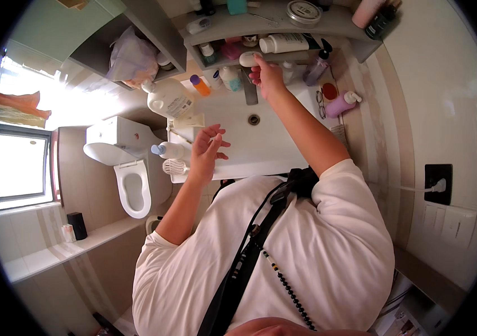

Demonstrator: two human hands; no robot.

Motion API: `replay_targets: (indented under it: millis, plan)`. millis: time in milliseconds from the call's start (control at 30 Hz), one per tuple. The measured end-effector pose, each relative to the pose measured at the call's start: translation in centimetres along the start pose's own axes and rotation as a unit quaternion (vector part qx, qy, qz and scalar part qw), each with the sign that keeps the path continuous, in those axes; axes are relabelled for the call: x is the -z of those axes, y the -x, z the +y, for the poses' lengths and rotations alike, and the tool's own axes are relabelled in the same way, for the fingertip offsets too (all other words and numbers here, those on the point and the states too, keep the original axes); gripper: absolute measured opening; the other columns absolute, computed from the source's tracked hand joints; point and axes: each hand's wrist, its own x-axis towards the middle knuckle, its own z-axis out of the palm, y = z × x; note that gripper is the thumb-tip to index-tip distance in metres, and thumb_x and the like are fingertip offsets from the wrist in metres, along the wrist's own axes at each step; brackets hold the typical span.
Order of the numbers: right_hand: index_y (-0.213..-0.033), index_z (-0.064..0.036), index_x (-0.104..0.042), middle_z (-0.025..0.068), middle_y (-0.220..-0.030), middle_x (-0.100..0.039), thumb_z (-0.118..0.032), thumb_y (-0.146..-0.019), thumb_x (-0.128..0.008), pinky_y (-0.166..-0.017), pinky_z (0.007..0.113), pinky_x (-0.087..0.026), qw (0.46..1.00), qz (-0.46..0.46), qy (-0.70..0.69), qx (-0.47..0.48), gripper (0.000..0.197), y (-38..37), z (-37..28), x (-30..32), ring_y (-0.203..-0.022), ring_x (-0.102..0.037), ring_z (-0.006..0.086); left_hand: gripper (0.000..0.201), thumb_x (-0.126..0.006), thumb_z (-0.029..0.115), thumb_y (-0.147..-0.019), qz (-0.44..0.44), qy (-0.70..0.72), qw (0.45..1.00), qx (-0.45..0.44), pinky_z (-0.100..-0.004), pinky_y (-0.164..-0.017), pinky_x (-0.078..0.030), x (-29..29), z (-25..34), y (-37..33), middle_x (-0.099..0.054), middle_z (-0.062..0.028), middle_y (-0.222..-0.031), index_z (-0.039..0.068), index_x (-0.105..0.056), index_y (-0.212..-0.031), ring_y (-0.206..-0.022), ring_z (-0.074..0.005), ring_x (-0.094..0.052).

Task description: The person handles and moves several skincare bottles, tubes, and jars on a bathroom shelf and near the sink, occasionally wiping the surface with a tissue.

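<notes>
My right hand reaches over the far side of the white sink, up to the lower shelf. Its fingers close on a small white rounded object, whose kind I cannot make out. Directly below that hand is the grey faucet, above the round drain. My left hand hovers over the sink's left side, fingers apart and loosely bent, holding nothing. Nearest to it are a white pump bottle with a pale blue top and a white vented brush on the rim.
A large white jug-like bottle and an orange tube crowd the sink's back left. Glasses and a purple pump bottle lie along the right rim. A grey shelf holds a white tube. Left stands a toilet.
</notes>
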Motion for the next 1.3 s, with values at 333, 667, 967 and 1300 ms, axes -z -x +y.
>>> replay_targets:
  millis: [333,667,967,1300]
  plan:
    - [-0.079,-0.0063,-0.055,0.0050,-0.071,-0.062,-0.032,-0.077,-0.079,-0.045,0.027,-0.046,0.994,0.040,-0.097,0.030,0.035,-2.4,1.0,-1.2,-0.054,-0.062,0.0169,0.033,-0.054,0.022,-0.096,0.035,0.009,0.999,0.022,-0.0281,-0.062,-0.051,1.8,-1.1,0.0,-0.057,-0.0093,-0.115,0.005,-0.049,-0.125,-0.089,-0.0156,-0.061]
    - [-0.090,-0.0088,-0.055,0.0054,-0.074,-0.063,-0.039,-0.073,-0.081,-0.056,0.032,-0.052,0.993,0.009,-0.118,-0.003,0.044,-2.1,2.4,0.1,-0.059,-0.063,0.0208,0.032,-0.055,0.022,-0.096,0.013,0.009,1.000,0.019,-0.0265,-0.061,-0.051,1.0,-0.6,-1.4,-0.058,-0.0074,-0.112,0.006,-0.050,-0.124,-0.087,-0.0145,-0.061]
    - [-0.076,-0.0043,-0.055,0.0001,-0.062,-0.055,-0.028,-0.089,-0.068,-0.047,0.023,-0.039,0.882,0.041,0.171,0.438,0.030,2.8,-5.5,2.9,-0.052,-0.052,0.0077,0.028,-0.054,0.020,-0.096,-0.007,0.002,1.000,0.020,-0.0255,-0.062,-0.051,-0.2,-0.3,-3.0,-0.059,-0.0055,-0.110,0.007,-0.052,-0.120,-0.086,-0.0124,-0.061]
    - [-0.109,-0.0024,-0.048,0.0182,-0.103,-0.055,-0.043,-0.064,-0.082,-0.082,0.049,-0.040,0.543,0.240,0.551,0.586,0.069,0.1,-15.1,3.7,-0.098,-0.052,0.0358,0.029,-0.055,0.022,-0.096,-0.040,-0.002,0.999,0.023,-0.0258,-0.064,-0.050,-1.3,-0.6,-4.4,-0.060,-0.0066,-0.106,0.007,-0.051,-0.121,-0.086,-0.0141,-0.061]
